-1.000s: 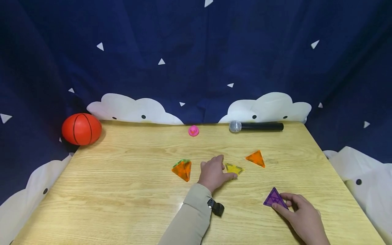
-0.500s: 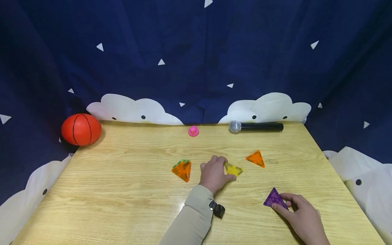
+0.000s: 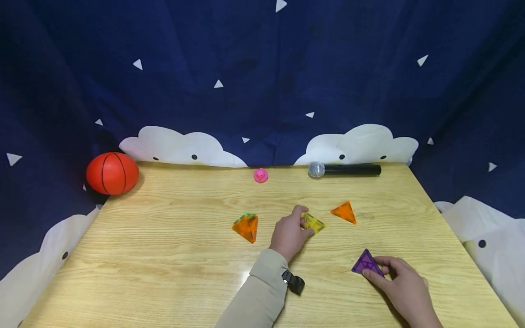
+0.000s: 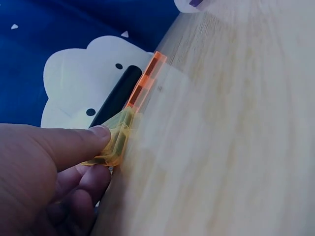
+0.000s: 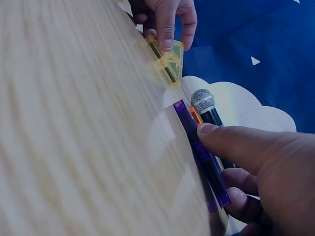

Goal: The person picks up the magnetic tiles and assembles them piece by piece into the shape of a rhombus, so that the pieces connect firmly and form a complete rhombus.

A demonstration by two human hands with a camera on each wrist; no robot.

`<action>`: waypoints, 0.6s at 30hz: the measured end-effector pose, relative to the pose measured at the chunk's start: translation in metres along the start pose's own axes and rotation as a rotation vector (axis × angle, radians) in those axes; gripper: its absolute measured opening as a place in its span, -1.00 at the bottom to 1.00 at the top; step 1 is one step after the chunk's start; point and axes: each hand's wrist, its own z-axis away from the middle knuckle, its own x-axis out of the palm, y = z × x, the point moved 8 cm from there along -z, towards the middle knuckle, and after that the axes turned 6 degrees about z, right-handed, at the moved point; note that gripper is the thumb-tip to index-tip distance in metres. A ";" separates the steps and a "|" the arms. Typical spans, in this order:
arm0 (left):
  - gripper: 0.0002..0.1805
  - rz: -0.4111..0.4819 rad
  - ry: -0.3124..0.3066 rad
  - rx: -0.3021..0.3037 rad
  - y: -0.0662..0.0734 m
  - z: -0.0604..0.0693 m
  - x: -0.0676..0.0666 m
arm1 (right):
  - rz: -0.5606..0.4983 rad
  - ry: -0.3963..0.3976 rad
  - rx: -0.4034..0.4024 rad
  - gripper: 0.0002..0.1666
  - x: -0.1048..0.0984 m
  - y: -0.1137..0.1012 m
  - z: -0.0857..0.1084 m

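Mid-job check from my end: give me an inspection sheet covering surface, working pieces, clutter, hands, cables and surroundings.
Surface: pale wood-grain table.
Working pieces: yellow translucent triangular tile; purple translucent triangular tile; orange translucent triangular tile, lying apart; orange-and-green translucent tile cluster.
Clutter: red ball with black lines, far left corner; small pink toy duck and black microphone with silver head, near the back edge.
Hands: left hand pinches the yellow tile; right hand grips the purple one.
Cables: nothing seen.
Surroundings: dark-blue fabric curtain with white clouds and triangles.
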 end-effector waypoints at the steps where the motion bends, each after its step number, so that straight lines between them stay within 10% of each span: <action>1: -0.40 0.003 0.005 0.006 0.000 0.000 0.000 | -0.002 0.001 -0.001 -0.22 0.000 -0.001 -0.001; 18: -0.43 0.052 -0.008 -0.015 -0.001 0.003 0.001 | -0.029 0.036 -0.061 -0.30 0.007 -0.023 -0.009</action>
